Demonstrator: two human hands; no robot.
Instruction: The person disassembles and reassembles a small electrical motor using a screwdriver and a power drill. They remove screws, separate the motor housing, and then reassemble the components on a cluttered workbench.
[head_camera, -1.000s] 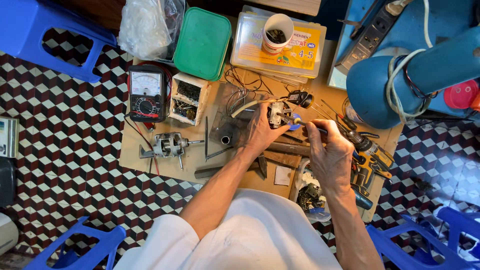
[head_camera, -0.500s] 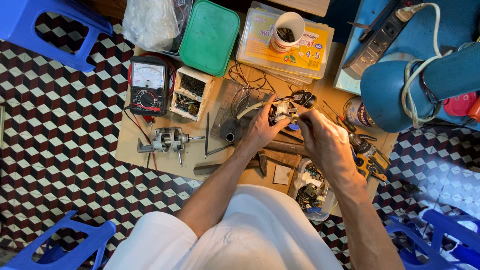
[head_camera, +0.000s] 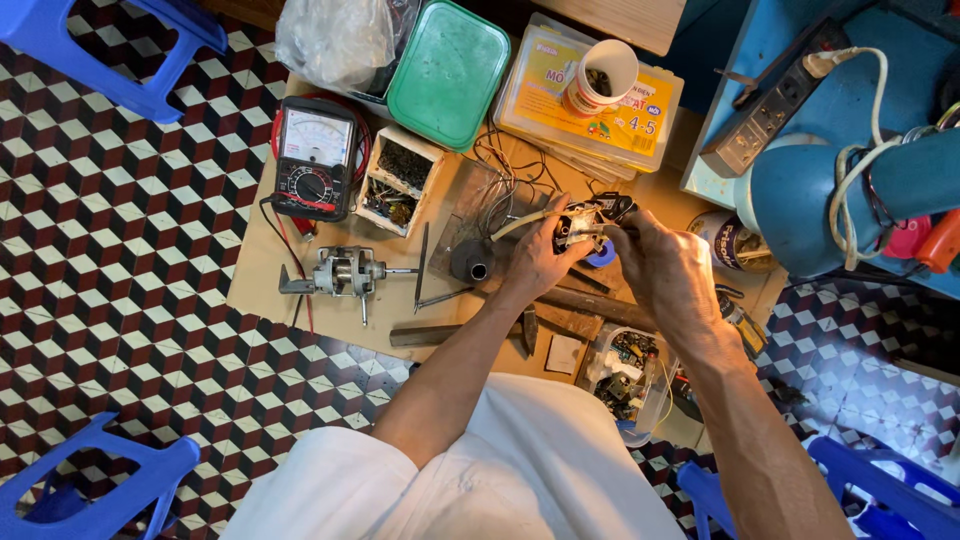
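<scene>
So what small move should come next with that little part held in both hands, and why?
Probably steady it and keep working the wires. The left hand grips the small black and white electrical part above the board, the right hand pinches at its edge, and wires trail loose from it.

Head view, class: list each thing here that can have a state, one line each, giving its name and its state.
Left hand: grip closed on the small part.
Right hand: grip on the small part too.
Small part: held above the board.
Green lid: lying flat.
Paper cup: upright, open.
Motor: lying on its side.
</scene>
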